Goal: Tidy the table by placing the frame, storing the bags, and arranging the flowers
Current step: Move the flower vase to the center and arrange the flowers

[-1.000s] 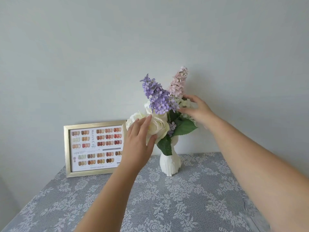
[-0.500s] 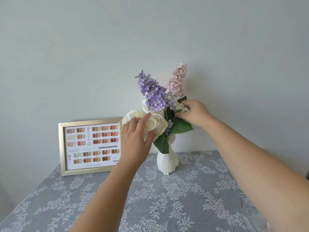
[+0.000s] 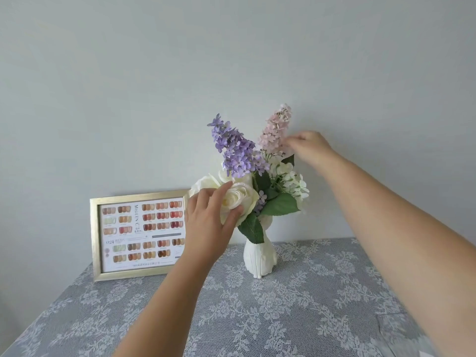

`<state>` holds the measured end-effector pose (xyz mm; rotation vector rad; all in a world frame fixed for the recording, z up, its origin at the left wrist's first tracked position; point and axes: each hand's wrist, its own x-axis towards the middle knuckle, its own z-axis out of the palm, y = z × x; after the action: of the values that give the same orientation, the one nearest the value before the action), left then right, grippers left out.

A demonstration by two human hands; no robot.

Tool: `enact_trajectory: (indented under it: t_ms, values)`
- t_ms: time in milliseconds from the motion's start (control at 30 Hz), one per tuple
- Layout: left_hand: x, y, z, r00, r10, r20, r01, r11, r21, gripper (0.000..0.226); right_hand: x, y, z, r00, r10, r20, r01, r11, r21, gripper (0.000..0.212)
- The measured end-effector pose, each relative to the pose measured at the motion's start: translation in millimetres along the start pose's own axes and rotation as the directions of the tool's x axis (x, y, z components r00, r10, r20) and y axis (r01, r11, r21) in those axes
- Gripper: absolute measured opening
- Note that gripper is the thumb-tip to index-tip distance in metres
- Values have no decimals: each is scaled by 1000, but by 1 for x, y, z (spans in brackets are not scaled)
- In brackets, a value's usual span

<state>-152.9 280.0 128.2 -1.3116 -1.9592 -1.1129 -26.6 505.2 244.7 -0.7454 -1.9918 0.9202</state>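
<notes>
A white vase stands at the back of the table and holds a bunch of flowers. My left hand cups the cream rose on the bunch's left side. My right hand pinches the lower right edge of the tall pink flower spike. A purple spike rises between the two hands. White small blossoms and green leaves hang on the right. The gold frame with a colour chart leans upright against the wall to the left of the vase.
The table wears a grey lace cloth and runs to the pale wall behind. Its left edge falls away at the lower left. No bags are in view.
My right hand has risen from the white blossoms low in the bunch to the pink spike. My left hand has stayed on the cream rose.
</notes>
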Motion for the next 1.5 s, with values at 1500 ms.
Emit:
enact_trajectory:
  t_ms: [1500]
  values:
    - [12, 7, 6, 995, 16, 99, -8, 997, -80, 50, -3, -19, 29, 982, -92, 167, 160, 873, -461, 21]
